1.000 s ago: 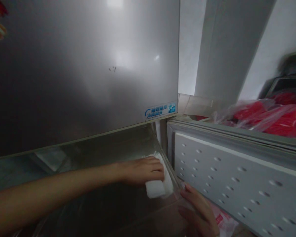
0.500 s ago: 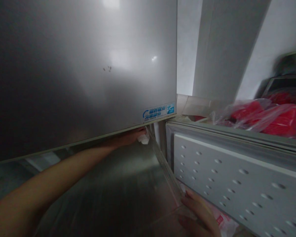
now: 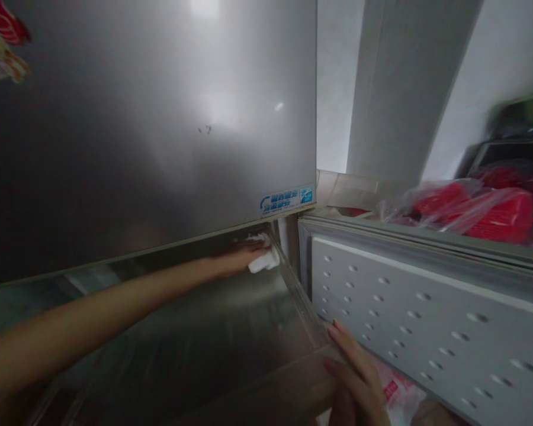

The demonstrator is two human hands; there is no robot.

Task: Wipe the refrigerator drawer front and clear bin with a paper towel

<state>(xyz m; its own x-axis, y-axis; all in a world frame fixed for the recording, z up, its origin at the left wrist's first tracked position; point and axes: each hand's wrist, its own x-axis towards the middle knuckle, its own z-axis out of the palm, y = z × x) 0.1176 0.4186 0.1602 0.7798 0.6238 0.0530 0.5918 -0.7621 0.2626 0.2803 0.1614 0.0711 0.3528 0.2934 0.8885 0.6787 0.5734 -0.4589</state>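
My left hand (image 3: 244, 257) reaches in below the upper refrigerator door and presses a folded white tissue (image 3: 265, 261) against a dark, glossy fridge shelf (image 3: 231, 331). The tissue is at the shelf's back right corner, beside its raised side rim (image 3: 295, 296). At the front right corner of that shelf, my right hand (image 3: 355, 378) grips the edge, its fingers bent over the corner and its lower part cut off by the frame. The shelf surface looks smooth and reflective, and its left part is dim.
The closed grey upper door (image 3: 160, 148) hangs low over the shelf. To the right stands the open lower door (image 3: 395, 302) with its dimpled inner panel. Behind it lie red items in clear plastic (image 3: 493, 213). A pinkish plastic bag (image 3: 400, 390) is below the door.
My left hand and the tissue have come slightly forward, out from under the upper door, and show more fully. My right hand stays at the shelf corner. The view has shifted slightly.
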